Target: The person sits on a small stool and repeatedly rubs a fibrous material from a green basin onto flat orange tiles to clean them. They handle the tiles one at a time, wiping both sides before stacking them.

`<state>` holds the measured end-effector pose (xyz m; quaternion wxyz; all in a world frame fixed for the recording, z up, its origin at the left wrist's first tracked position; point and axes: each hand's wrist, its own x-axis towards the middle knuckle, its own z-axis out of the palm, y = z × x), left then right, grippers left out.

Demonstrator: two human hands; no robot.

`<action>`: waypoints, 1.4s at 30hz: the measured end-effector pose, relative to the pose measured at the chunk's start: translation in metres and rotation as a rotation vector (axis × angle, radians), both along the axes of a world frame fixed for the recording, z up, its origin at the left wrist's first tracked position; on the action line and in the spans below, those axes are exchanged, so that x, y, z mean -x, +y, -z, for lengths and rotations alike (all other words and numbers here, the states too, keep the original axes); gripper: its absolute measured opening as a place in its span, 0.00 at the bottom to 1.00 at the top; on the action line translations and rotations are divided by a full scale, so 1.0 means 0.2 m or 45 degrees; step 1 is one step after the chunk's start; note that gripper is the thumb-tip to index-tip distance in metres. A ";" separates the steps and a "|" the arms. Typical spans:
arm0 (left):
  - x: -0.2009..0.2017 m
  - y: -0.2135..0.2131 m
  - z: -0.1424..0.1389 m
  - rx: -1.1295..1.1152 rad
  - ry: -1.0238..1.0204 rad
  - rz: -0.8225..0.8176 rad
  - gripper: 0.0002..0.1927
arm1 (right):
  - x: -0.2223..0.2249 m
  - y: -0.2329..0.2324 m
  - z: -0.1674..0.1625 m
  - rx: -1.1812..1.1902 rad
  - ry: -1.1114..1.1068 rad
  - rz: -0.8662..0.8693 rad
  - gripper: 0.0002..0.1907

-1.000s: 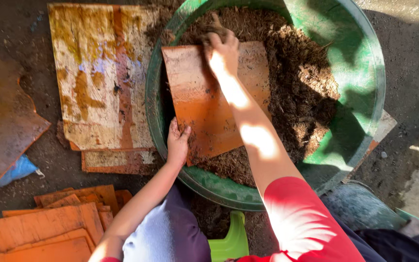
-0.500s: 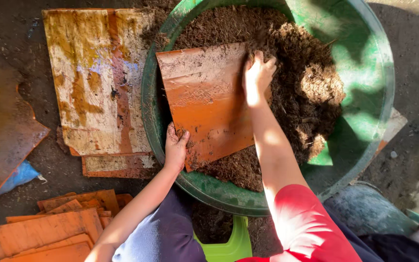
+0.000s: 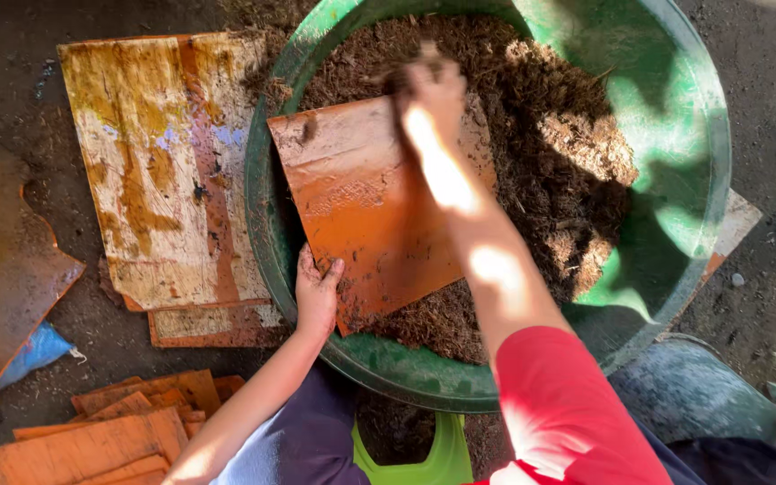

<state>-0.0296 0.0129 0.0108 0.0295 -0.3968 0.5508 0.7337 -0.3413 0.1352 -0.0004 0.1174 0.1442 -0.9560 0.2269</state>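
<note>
A big green basin (image 3: 675,135) holds dark brown crumbly soil (image 3: 532,117). An orange square tile (image 3: 361,216) lies tilted inside it, over the soil. My left hand (image 3: 316,292) grips the tile's near corner at the basin's rim. My right hand (image 3: 433,90), blurred with motion, is at the tile's far edge, where tile meets soil, fingers bent and dirty. Whether it holds soil is hidden by the blur.
A worn board stained orange and white (image 3: 154,162) lies on the ground left of the basin. A stack of orange tiles (image 3: 101,436) sits at the lower left. A rusty sheet (image 3: 2,269) is at the far left. A lime green stool (image 3: 415,454) is beneath me.
My right hand swept from the tile's upper left to its right side, then back to the middle of the far edge. The left hand stayed on the tile's corner.
</note>
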 end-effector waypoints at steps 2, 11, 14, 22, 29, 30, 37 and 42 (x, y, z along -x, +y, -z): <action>-0.01 0.00 0.01 0.025 -0.135 0.030 0.42 | 0.14 0.21 -0.02 -0.020 -0.265 0.202 0.17; 0.00 0.04 0.11 0.032 -0.020 -0.097 0.40 | -0.42 -0.45 -0.03 0.001 -0.419 -0.280 0.21; -0.01 0.03 0.10 -0.081 0.099 -0.144 0.38 | -0.39 -0.40 -0.06 -0.176 -0.069 -0.488 0.24; -0.01 0.01 0.02 -0.046 0.130 -0.113 0.37 | 0.11 0.29 -0.11 0.444 -0.922 0.545 0.15; 0.03 0.02 0.00 0.051 -0.151 -0.064 0.40 | -0.29 0.73 0.16 -0.366 -0.451 0.204 0.23; 0.03 0.02 0.01 0.046 -0.137 -0.048 0.39 | -0.40 0.78 0.15 -0.399 -0.555 0.196 0.22; 0.04 0.04 0.10 0.253 -0.238 0.100 0.40 | -1.04 0.51 -0.04 -0.386 -0.448 -0.376 0.12; 0.05 0.04 0.09 -0.182 0.062 -0.227 0.37 | -0.78 -0.14 -0.08 -0.211 -0.110 -0.735 0.15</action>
